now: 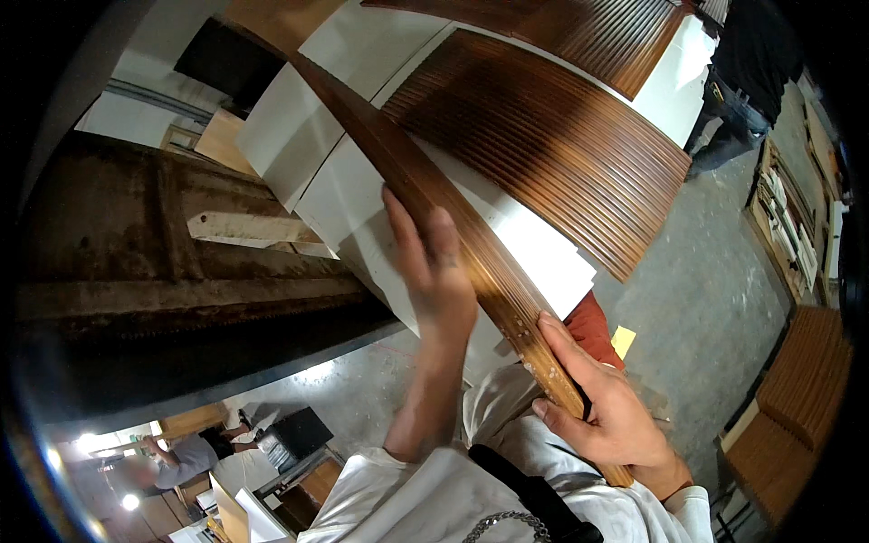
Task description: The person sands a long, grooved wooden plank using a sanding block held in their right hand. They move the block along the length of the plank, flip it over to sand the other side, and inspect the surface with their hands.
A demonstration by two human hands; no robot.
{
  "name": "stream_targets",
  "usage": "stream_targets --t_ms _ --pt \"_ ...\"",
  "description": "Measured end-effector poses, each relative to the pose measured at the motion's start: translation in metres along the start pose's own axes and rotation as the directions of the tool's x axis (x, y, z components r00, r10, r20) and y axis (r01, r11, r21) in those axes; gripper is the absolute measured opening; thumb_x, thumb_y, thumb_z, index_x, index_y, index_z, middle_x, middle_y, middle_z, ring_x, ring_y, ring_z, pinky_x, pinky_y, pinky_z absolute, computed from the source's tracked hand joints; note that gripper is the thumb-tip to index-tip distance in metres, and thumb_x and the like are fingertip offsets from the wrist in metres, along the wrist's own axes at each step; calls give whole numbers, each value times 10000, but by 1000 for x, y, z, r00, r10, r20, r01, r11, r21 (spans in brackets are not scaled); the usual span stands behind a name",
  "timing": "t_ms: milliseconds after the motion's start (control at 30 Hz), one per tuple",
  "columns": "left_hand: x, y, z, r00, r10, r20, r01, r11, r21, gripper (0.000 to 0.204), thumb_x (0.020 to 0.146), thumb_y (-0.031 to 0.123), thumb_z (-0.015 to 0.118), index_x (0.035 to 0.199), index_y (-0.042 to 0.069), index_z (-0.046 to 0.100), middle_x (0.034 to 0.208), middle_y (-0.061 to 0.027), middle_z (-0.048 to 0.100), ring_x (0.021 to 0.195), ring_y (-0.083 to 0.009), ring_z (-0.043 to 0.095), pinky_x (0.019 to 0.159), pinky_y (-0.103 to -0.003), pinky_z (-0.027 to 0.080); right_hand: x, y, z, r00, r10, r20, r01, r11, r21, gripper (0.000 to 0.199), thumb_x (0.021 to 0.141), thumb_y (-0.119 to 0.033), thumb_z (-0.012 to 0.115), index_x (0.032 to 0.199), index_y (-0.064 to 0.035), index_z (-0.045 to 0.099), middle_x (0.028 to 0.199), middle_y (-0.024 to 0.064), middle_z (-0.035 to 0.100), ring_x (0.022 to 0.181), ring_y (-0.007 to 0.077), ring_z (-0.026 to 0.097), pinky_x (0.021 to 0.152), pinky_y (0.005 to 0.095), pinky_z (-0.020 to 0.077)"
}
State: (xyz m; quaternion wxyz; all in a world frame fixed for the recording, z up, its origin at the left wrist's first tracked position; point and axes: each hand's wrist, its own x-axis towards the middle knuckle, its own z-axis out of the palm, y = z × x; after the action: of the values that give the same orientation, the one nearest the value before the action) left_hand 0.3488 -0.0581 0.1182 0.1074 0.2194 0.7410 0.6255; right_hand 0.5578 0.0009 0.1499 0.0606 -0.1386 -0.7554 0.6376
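Note:
A long brown fluted wood panel (489,262) slants across the middle, seen nearly edge-on, from the white-topped table down toward my body. Its near end is gripped by my right hand (615,416), with the fingers along the ribbed upper side and the thumb on the opposite edge. Pale specks mark the wood close to that hand. Against the panel's left side, about midway along, is my left hand (439,262), slightly blurred, its fingers stretched out and apart.
Two ribbed brown panels, the nearer one (543,136) among them, lie on the white table (353,181). A large dark machine (163,235) stands left. At upper right is a person in dark clothes (747,72); another person works lower left. More ribbed panels (797,398) stand at right.

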Motion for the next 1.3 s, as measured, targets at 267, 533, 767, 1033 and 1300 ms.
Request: stream_targets --t_ms 267,533,767,1033,1300 --pt "-38 -6 4 985 108 137 -68 962 -266 1004 958 436 588 1562 -93 -14 1560 -289 230 1362 -329 371 1139 -386 301 0 -3 1 994 105 -31 -102 992 72 737 872 -106 690 1479 117 335 1492 348 399 1433 417 385 1170 401 309" --pt "-29 -10 -8 993 72 95 -54 983 -176 946 960 378 629 1592 -18 47 1576 -264 244 1399 -340 358 1149 -410 315 -4 -1 5 996 85 -35 -83 995 51 742 873 -131 711 1464 131 347 1499 360 383 1435 431 375 1171 405 302" --pt "17 -13 -5 999 -30 -10 26 959 -283 744 1034 354 547 1579 5 180 1586 -244 277 1436 -339 340 1168 -407 306 -6 -1 8 996 53 -77 -51 998 29 720 868 -97 718 1470 101 377 1544 320 352 1450 357 364 1168 384 287" --pt "-43 -15 -2 997 74 38 -64 974 -219 685 1033 233 492 1563 -65 177 1543 -261 342 1404 -327 376 1173 -401 280 -5 -3 9 993 95 -68 -90 993 71 706 871 -83 716 1476 81 392 1566 303 335 1488 324 305 1183 371 241" --pt "-7 -12 1 998 -28 -49 10 943 -332 671 1028 235 501 1575 -3 195 1523 -211 382 1351 -295 426 1149 -378 309 -6 -4 11 994 82 -75 -78 996 51 704 876 -87 713 1484 67 393 1578 277 334 1491 324 301 1189 380 239"
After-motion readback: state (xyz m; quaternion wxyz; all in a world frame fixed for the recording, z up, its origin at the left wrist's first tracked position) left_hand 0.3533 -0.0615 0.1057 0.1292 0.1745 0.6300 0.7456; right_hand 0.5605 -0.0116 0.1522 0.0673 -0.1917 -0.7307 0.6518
